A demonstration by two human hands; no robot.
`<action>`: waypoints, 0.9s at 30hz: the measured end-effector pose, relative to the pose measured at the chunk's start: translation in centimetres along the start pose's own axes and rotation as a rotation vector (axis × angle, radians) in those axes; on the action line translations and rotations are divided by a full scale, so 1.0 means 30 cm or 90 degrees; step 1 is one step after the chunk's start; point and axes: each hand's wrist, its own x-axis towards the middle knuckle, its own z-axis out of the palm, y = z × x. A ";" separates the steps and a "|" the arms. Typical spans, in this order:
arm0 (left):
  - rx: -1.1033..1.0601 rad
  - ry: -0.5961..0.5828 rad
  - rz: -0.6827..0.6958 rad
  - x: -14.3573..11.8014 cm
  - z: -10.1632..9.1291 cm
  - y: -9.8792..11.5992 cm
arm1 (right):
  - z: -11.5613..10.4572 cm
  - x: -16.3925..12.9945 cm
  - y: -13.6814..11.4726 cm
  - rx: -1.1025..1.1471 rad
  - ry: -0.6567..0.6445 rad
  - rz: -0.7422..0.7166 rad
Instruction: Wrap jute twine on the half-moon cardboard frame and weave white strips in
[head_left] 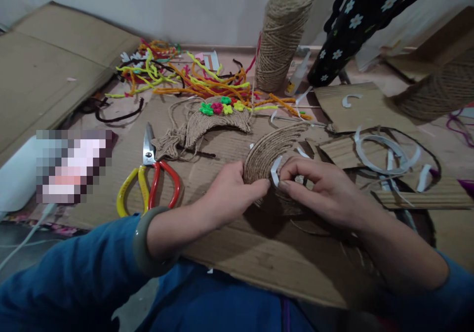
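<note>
Landmark: jute-wound arc [272, 146], just right of scissors [148, 174].
Left hand [231, 193]: pressed on arc's near end, fingers curled.
Right hand [326, 188]: pinched white backing strip [276, 170].
Care: best peeled slowly, arc kept flat.

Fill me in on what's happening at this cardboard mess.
A person in blue sleeves holds a jute-wrapped curved piece on a cardboard sheet. The left hand steadies it while the right hand pinches a white strip at its edge. Scissors, pipe cleaners and a twine spool lie beyond.
</note>
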 end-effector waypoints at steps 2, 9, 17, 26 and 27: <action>-0.010 -0.006 -0.004 0.000 -0.002 -0.001 | -0.002 0.002 -0.003 -0.008 -0.011 0.025; -0.020 -0.017 0.005 -0.001 -0.005 -0.005 | -0.002 0.005 0.007 0.004 -0.027 0.090; 0.000 -0.013 -0.003 0.008 -0.003 -0.009 | -0.001 0.000 -0.010 -0.073 0.002 0.035; 0.021 0.013 -0.002 -0.003 0.000 0.008 | -0.007 0.006 -0.012 -0.048 -0.020 0.002; 0.023 0.013 -0.004 -0.004 0.000 0.011 | -0.006 0.006 -0.009 -0.037 -0.019 0.001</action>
